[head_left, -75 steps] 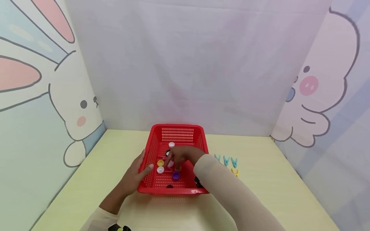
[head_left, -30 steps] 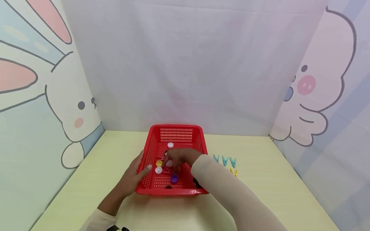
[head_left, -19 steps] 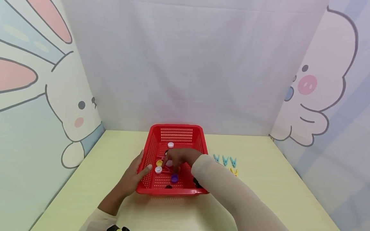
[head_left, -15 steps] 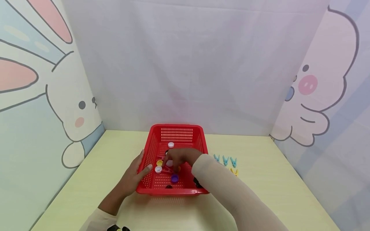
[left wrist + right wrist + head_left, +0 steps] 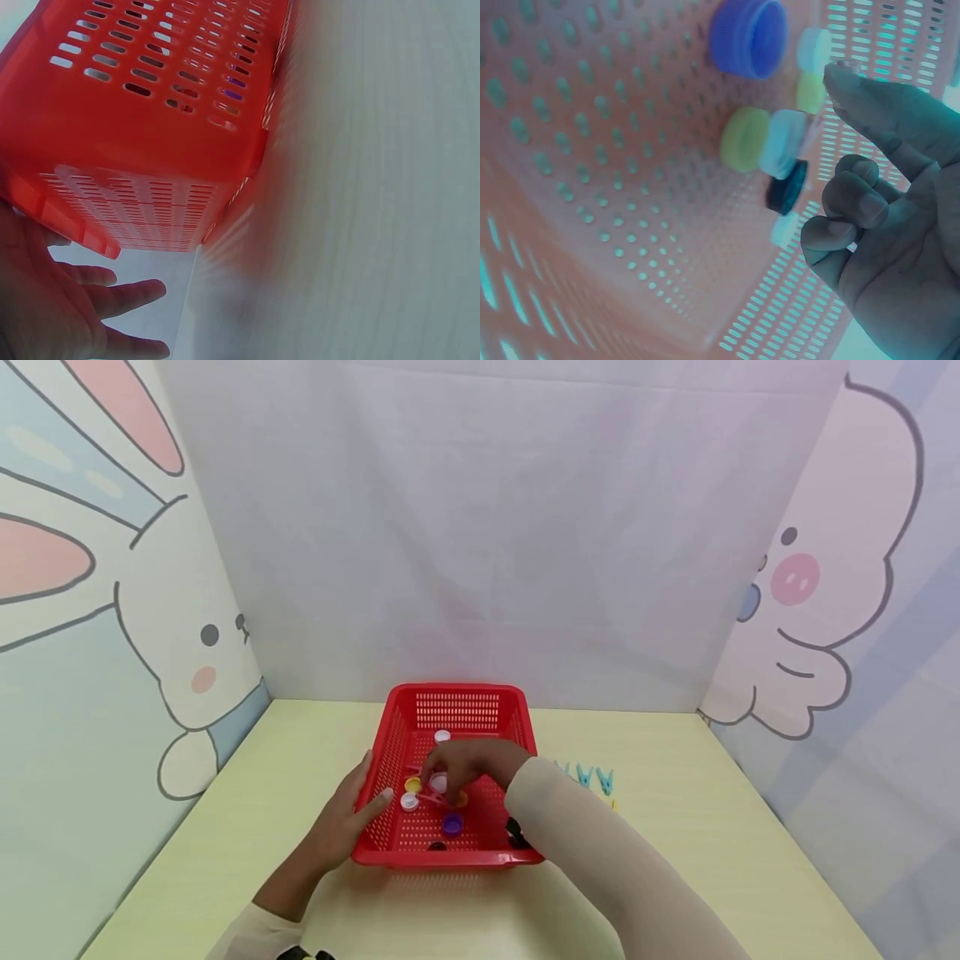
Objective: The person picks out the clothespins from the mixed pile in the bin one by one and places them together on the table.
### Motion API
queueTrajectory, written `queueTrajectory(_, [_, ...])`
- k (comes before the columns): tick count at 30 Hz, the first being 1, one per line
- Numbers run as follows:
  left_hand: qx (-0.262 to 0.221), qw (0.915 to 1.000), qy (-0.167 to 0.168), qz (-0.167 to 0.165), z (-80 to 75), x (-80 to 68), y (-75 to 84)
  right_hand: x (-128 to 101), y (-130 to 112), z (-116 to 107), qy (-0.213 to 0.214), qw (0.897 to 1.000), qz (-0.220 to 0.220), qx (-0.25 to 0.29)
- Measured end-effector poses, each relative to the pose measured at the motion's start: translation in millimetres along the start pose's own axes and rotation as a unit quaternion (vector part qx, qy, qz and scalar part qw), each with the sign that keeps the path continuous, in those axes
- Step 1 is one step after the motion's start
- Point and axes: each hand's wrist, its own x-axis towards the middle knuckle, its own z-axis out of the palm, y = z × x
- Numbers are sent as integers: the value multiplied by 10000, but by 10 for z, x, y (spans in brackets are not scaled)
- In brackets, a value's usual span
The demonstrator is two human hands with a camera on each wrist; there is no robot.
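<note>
Cartoon panels, a rabbit on the left and a pink creature on the right, wall in the pale yellow bench [image 5: 675, 860] I am watching. On it, in the middle, stands a red perforated basket [image 5: 457, 706].

My left hand [image 5: 341, 827] rests flat against the basket's left outer wall, its fingers [image 5: 375, 802] straight and spread along the rim, gripping nothing.

My right hand [image 5: 465, 764] reaches down inside the basket over a cluster of bottle caps. From the wrist view the index finger is stretched out while the other fingers [image 5: 855, 202] are curled in; I cannot tell whether they pinch anything.

Just under that hand lie a white cap [image 5: 438, 782] and an orange cap [image 5: 461, 798], with a yellow cap [image 5: 412, 785] and another white cap [image 5: 408, 802] to their left. A purple cap [image 5: 452, 824] sits nearer the front wall, and a further white cap [image 5: 442, 737] lies apart toward the back.

Blue clothes pegs [image 5: 585, 775] lie on the bench right of the basket.
</note>
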Motion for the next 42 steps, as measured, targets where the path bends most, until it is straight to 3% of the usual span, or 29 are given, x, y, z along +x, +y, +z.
queueTrajectory(11, [-45,10000,4,-65,-2,-11,-3,-164,-82,-144,218,9945,-1012,-158])
queueTrajectory(22, [-16,9998,-6,-188,-6,-21,17,-394,-159,-405,721,9777,-1802,798])
queueTrajectory(30, [-5,9998,-10,-203,-8,-19,32,-672,-186,-542,1007,9733,-1853,908])
queueTrajectory(37, [96,9998,36,-166,-11,-12,29,-882,-50,-491,1538,9707,-1658,808])
queueTrajectory(42, [140,9996,62,-250,-8,-25,28,-1027,49,-424,1660,9681,-1618,955])
